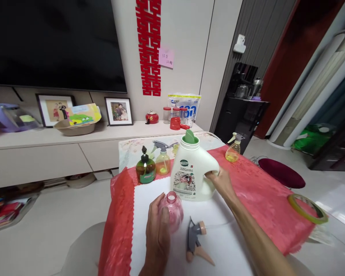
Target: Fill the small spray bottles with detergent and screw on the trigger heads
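Observation:
My left hand (158, 226) is wrapped round a pink see-through bottle (174, 212) with an open neck, upright over the white sheet (143, 203). My right hand (222, 183) grips the handle of a large white detergent jug (186, 172), which stands upright behind the pink bottle, its green spout (190, 138) uncapped. The two containers look close together; whether they touch I cannot tell. In front of the jug, a grey and peach spray head (196, 239) lies on the sheet, its thin clear tube pointing right.
A green pump bottle (146, 170) and a yellowish spray bottle (162, 163) stand left of the jug. Another spray bottle (233, 151) is at the back right. A tape roll (307, 209) lies on the red cover's (255, 191) right edge.

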A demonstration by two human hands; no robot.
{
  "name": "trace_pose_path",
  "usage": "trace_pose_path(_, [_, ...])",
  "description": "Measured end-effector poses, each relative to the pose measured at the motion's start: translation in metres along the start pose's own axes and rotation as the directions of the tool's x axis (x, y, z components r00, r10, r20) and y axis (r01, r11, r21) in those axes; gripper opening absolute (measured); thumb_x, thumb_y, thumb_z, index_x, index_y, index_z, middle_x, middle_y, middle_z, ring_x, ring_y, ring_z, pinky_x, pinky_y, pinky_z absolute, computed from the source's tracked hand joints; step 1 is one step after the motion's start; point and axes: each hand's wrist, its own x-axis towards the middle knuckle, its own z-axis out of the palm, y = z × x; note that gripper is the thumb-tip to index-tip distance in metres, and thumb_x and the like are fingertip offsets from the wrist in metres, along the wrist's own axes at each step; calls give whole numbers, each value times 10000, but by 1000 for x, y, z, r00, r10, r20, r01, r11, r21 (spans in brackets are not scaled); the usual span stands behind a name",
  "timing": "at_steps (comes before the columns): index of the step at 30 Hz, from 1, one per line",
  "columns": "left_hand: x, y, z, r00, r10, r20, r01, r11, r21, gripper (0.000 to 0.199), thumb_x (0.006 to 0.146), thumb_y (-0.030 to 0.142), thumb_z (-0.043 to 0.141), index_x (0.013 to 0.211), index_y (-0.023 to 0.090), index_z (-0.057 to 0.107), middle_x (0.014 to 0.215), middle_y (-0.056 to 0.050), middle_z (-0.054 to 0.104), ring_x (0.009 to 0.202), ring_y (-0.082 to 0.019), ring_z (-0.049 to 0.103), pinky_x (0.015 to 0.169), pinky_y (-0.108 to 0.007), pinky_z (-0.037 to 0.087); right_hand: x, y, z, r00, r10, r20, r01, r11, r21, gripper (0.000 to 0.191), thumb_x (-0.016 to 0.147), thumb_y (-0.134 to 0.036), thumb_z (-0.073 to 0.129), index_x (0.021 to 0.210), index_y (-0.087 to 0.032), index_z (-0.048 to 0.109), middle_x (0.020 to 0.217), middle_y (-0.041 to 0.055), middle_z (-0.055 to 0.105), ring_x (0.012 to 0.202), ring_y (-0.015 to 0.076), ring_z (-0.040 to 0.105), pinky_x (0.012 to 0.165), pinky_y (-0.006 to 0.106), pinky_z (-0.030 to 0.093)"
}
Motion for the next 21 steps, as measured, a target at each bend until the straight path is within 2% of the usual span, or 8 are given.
trace_pose_path(2, [0,0,0,1000,-8,-19,8,1000,-13,547,912,625,456,1285,251,596,1357,-105,628,1296,-324,553,1109,-474,427,-8,4,-13,998,-5,55,10,996,-94,257,948,-330,700,1055,-105,636,974,33,615,876,143,601,835,305,535])
trace_pose_path(5, [1,0,-2,1000,-6,-25,6,1000,-25,552,913,631,459,1286,245,587,1370,-124,613,1297,-329,546,1126,-492,402,-27,10,-39,999,9,49,2,975,-223,424,885,-281,702,1265,-127,592,1183,91,595,1074,213,572,984,400,462])
trace_pose_path(7, [1,0,-4,1000,16,-27,-16,1000,-3,536,939,608,432,1304,238,558,1400,-128,583,1322,-317,521,1145,-498,379,-42,11,-54,997,43,57,-26,961,-275,455,869,-303,631,1281,-116,590,1166,112,612,1050,237,583,945,392,449])
trace_pose_path(10, [-1,1,-7,996,62,-63,-60,997,38,514,969,573,391,1314,217,524,1404,-128,564,1326,-288,511,1149,-482,375,-61,6,-68,976,54,211,9,959,-284,392,862,-416,533,1119,-150,662,989,71,659,905,222,612,812,342,449])
trace_pose_path(13, [-3,5,-8,985,133,-109,-125,989,83,512,963,562,396,1292,193,531,1376,-142,571,1299,-280,522,1138,-466,388,-75,-3,-68,896,8,444,111,964,-242,365,865,-448,506,1079,-211,683,953,15,659,863,185,601,767,304,440])
trace_pose_path(16, [-4,12,-8,971,197,-138,-182,977,114,493,963,532,397,1281,183,540,1370,-151,574,1290,-276,529,1124,-453,406,-85,-8,-58,776,-13,631,187,960,-210,338,834,-318,558,1139,-238,680,1016,-9,648,906,163,588,786,274,431])
trace_pose_path(19, [-4,24,-12,976,155,-152,-142,985,96,460,968,502,403,1270,193,558,1375,-141,586,1290,-276,546,1117,-455,420,-92,-8,-42,676,-15,737,245,948,-205,370,766,-193,640,1132,-239,678,1064,-12,628,977,162,568,813,251,404])
trace_pose_path(21, [-3,30,-15,983,99,-157,-88,993,72,439,971,496,408,1259,208,572,1372,-127,599,1283,-278,563,1116,-466,423,-96,-8,-32,641,-5,767,273,936,-223,379,732,-153,684,1102,-232,682,1070,-5,615,988,171,553,796,246,379])
